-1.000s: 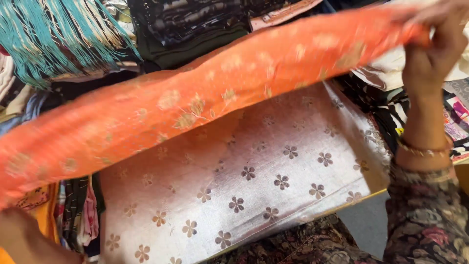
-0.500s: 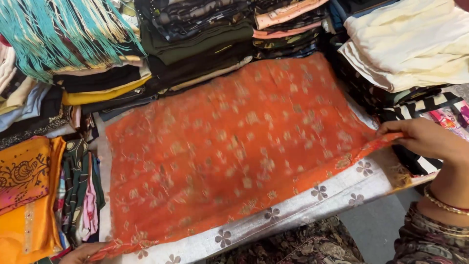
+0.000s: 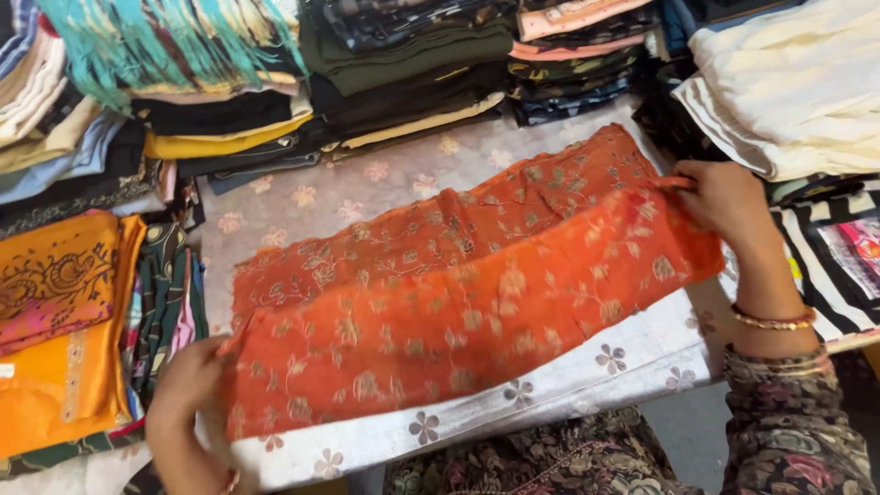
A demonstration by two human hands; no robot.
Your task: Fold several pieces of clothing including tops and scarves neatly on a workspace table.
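An orange cloth [image 3: 458,275] with a pale flower pattern lies across a white cloth with dark flowers [image 3: 550,385]. Its near half is lifted and doubled toward the far half. My left hand [image 3: 183,412] grips the cloth's near left corner at the lower left. My right hand [image 3: 729,202] pinches the right edge of the orange cloth, with gold bangles on the wrist. Both hands hold the fabric stretched between them.
Stacks of folded fabrics line the far side: teal-fringed [image 3: 174,46], dark green and black [image 3: 403,55], and cream [image 3: 797,92] at the right. Yellow-orange embroidered cloth [image 3: 55,330] lies at the left. A black-and-white striped fabric [image 3: 825,266] sits at the right edge.
The orange cloth was held up stretched, then laid flat over the white cloth. Now its near edge has been raised and folded back toward the far side by both hands.
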